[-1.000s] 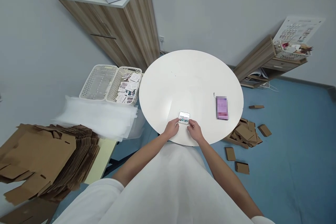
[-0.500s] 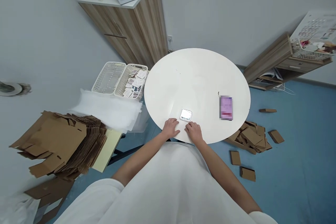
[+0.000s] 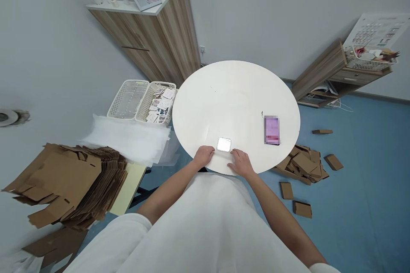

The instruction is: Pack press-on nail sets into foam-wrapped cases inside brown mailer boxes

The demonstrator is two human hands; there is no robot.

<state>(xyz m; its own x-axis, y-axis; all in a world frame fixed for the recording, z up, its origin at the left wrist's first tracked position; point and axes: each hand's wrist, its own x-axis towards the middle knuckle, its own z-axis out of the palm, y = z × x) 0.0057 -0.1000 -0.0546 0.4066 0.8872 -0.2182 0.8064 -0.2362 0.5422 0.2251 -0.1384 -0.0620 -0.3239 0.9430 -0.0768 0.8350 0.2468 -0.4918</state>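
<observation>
A small square case [image 3: 224, 144] with a bright, shiny top lies near the front edge of the round white table. It rests on a thin whitish packing sheet [image 3: 222, 154] that barely stands out from the tabletop. On the left of the case, my left hand [image 3: 204, 156] is closed at the sheet's near edge. My right hand [image 3: 241, 163] grips the same edge on the other side, its thumb lower and apart from the forefinger. A purple, blurred-out flat item [image 3: 272, 130] lies farther right.
Left of the table [image 3: 237, 89] stand white baskets [image 3: 127, 100], one holding printed cards [image 3: 162, 104], stacked packing sheets [image 3: 128, 136] and flattened cardboard boxes [image 3: 70, 179]. Folded brown boxes [image 3: 304, 164] lie on the floor at right. A wooden cabinet [image 3: 160, 42] stands behind.
Both hands have moved slightly forward to either side of the case, with the sheet's near edge raised between them. The whole view has shifted a little.
</observation>
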